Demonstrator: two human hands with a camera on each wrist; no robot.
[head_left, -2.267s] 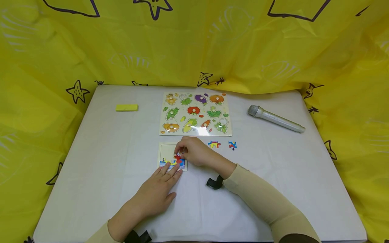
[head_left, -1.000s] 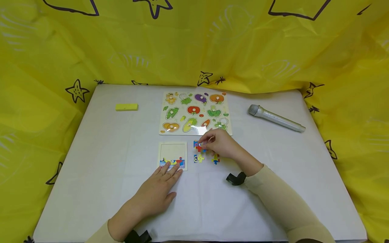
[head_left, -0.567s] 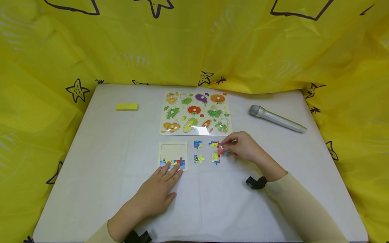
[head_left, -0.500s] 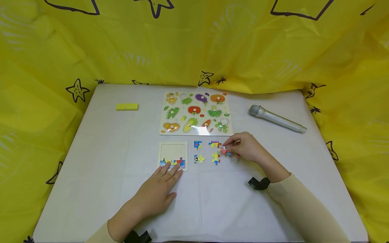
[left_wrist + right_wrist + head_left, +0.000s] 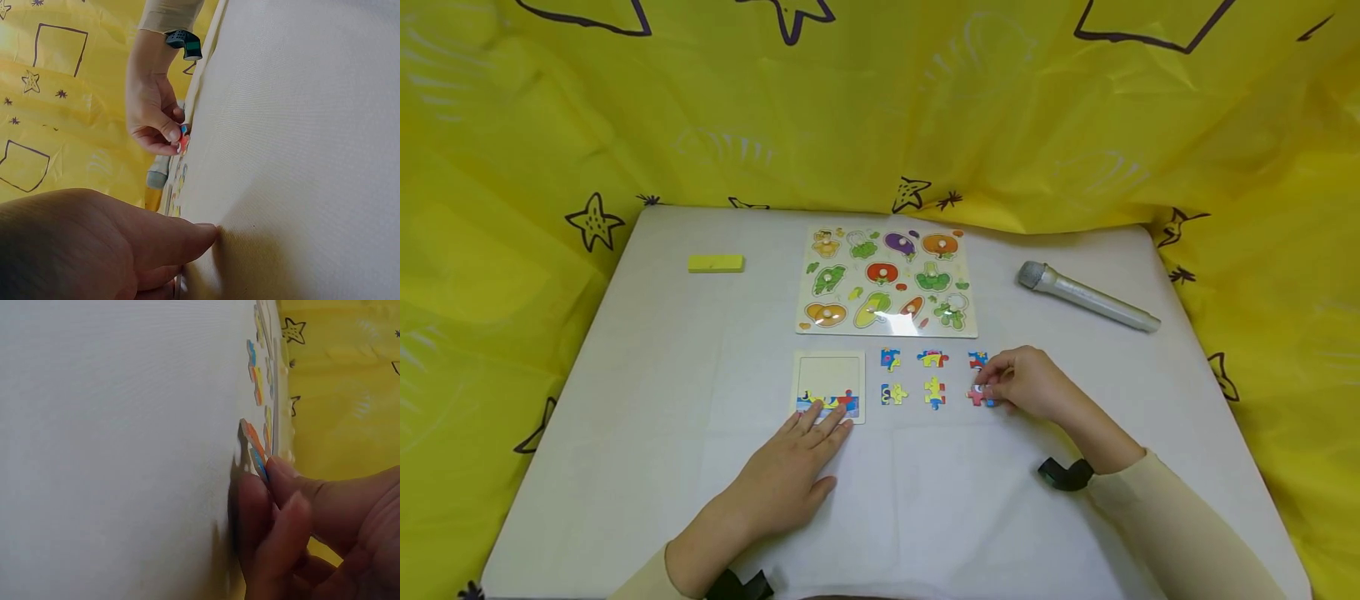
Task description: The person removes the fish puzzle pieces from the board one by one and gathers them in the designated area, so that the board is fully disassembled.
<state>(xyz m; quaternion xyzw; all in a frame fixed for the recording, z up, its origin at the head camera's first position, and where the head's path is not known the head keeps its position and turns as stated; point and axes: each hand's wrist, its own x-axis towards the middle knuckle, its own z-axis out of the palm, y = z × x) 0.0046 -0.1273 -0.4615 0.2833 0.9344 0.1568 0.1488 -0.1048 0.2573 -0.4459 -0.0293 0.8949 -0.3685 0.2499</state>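
Note:
My right hand [image 5: 1028, 383] pinches a red and blue jigsaw piece [image 5: 976, 395] between thumb and fingers, low over the white table. In the right wrist view the jigsaw piece [image 5: 255, 445] is tilted, one edge at or near the cloth. My left hand [image 5: 793, 462] lies flat with straight fingertips on the lower edge of a small puzzle tray [image 5: 829, 375]. Along the tray's bottom runs a strip of fitted pieces, partly hidden by those fingers. Several loose pieces, such as a yellow one [image 5: 934, 392], lie in two rows between the tray and my right hand.
Behind the tray lies a vegetable peg-puzzle board [image 5: 850, 293]. A silver microphone [image 5: 1090, 298] rests at the back right, and a yellow block [image 5: 716, 264] at the back left. A yellow curtain [image 5: 865, 108] borders the table's back and sides.
My right hand has carried the red and blue piece from the tray rightward to the loose pieces' right end, then slightly nearer me. My left hand has stayed on the tray.

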